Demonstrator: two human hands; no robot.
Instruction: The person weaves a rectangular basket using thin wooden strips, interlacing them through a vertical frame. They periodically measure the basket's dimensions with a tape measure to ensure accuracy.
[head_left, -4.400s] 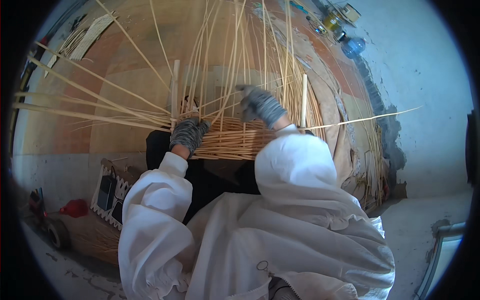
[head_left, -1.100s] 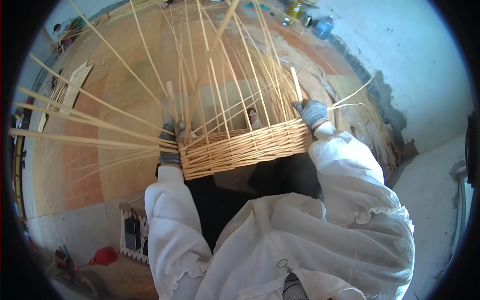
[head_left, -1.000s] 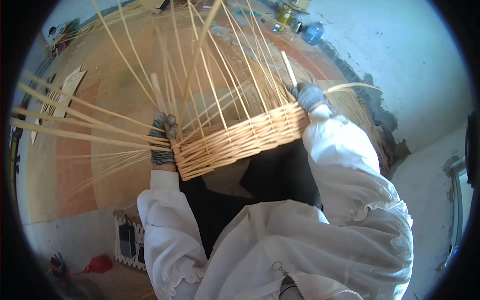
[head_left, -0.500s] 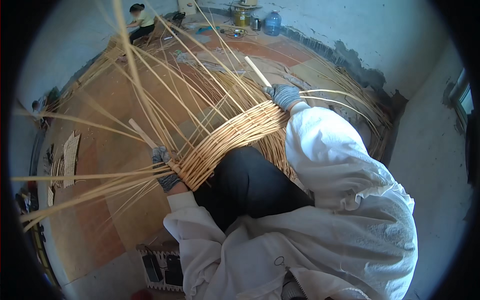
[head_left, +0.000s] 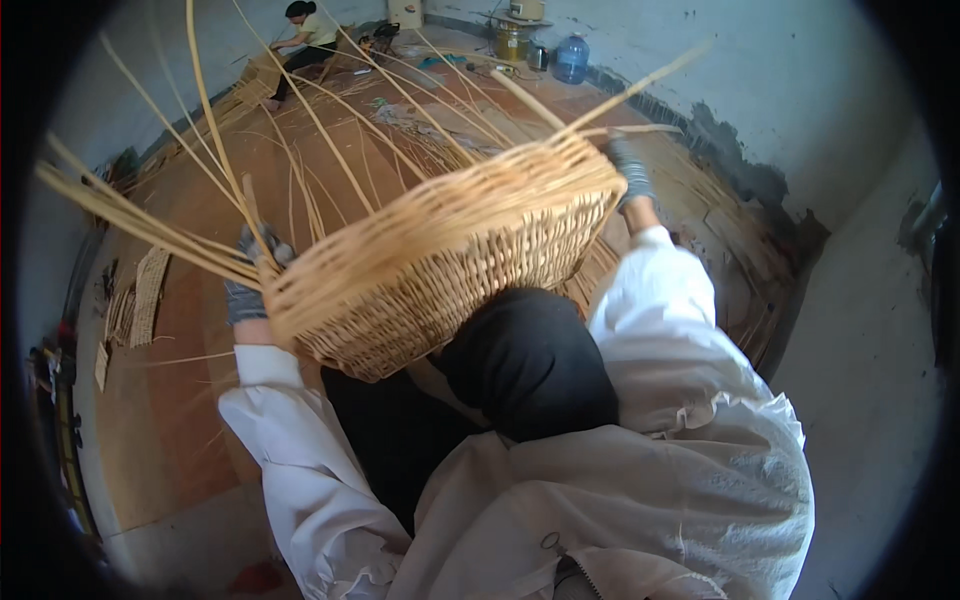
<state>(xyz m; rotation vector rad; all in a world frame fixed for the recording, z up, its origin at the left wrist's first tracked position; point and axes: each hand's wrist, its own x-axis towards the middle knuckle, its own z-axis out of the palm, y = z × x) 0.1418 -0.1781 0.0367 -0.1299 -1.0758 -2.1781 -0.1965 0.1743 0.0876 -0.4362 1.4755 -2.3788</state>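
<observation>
A half-woven wicker basket point(head_left: 440, 265) is raised over my knees, tilted so that its woven bottom and one side show. Long unwoven willow rods point(head_left: 325, 135) fan out from its far edge. In its grey glove, my left hand point(head_left: 252, 272) is closed round the left corner, by a thick corner stick and a bundle of rods. My right hand point(head_left: 630, 172), gloved too, grips the right corner; its fingers are partly hidden behind the weave. A second thick stick point(head_left: 528, 100) stands out near that corner.
Another person point(head_left: 310, 45) sits at the far left among rods. Flat woven pieces point(head_left: 148, 295) lie on the floor at left. A blue water bottle point(head_left: 571, 58) and jars stand by the back wall. Loose rods lie along the right wall.
The basket has been lifted and tipped, bringing its woven bottom into view. My left hand has moved left and away from me, my right hand outward to the right. The rods swung with it.
</observation>
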